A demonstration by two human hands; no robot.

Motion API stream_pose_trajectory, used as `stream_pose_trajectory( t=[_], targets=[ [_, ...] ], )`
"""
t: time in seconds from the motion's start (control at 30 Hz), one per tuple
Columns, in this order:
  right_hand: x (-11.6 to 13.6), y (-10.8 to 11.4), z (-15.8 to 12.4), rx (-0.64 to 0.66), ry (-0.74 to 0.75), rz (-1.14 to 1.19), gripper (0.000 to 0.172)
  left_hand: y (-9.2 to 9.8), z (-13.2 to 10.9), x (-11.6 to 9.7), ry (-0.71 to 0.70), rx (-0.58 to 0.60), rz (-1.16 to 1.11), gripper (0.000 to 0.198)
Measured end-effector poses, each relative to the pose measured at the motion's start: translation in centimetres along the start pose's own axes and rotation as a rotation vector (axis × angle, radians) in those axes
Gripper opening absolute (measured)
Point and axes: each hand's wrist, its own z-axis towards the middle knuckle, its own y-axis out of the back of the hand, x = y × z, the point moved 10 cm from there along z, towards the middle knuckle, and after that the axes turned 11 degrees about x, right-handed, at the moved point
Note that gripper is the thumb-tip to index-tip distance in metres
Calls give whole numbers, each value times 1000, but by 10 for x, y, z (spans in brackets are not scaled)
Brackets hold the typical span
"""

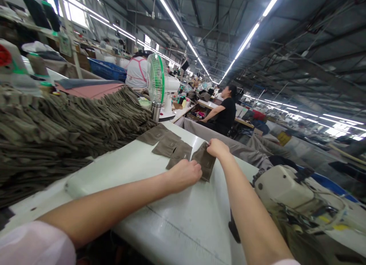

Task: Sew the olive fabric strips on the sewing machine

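An olive-brown fabric piece point(204, 162) with a small slit-like mark lies at the right end of a short row on the white tabletop point(177, 204). My right hand point(219, 147) pinches its upper right corner. At its lower left edge, my left hand point(185, 175) is closed, fingers curled in and seemingly gripping that edge; the fingertips are partly hidden. Just beyond the left hand, several similar fabric pieces point(167, 145) overlap in a line running to the upper left, each with a like mark.
A tall heap of olive fabric pieces point(71, 128) fills the left side. A fan point(157, 80) and a metal flask point(155, 112) stand past the table's far end. A sewing machine point(286, 187) is at right. A co-worker in black point(225, 110) sits ahead.
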Motion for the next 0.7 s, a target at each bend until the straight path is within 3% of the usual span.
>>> stream_pose_trajectory(
  t=[0.1, 0.23, 0.33, 0.47, 0.57, 0.63, 0.7],
  targets=[
    [32, 3, 9, 0, 101, 1, 34, 9, -15, 26, 194, 34, -37, 16],
    [79, -28, 18, 49, 213, 17, 36, -18, -31, 41, 308, 208, -84, 17],
    [91, -44, 22, 116, 231, 8, 36, -31, -34, 40, 297, 225, -82, 16],
    [88, -20, 31, 136, 231, -3, 34, -20, -34, 49, 281, 198, -81, 18],
    [97, 6, 45, 77, 251, 33, 35, 2, -43, 79, 371, 82, -70, 16],
    [111, 8, 54, 40, 269, 74, 37, 5, -52, 102, 454, 51, -71, 13],
    [127, -4, 62, 30, 282, 124, 37, -9, -60, 118, 504, 106, -79, 10]
  ],
)
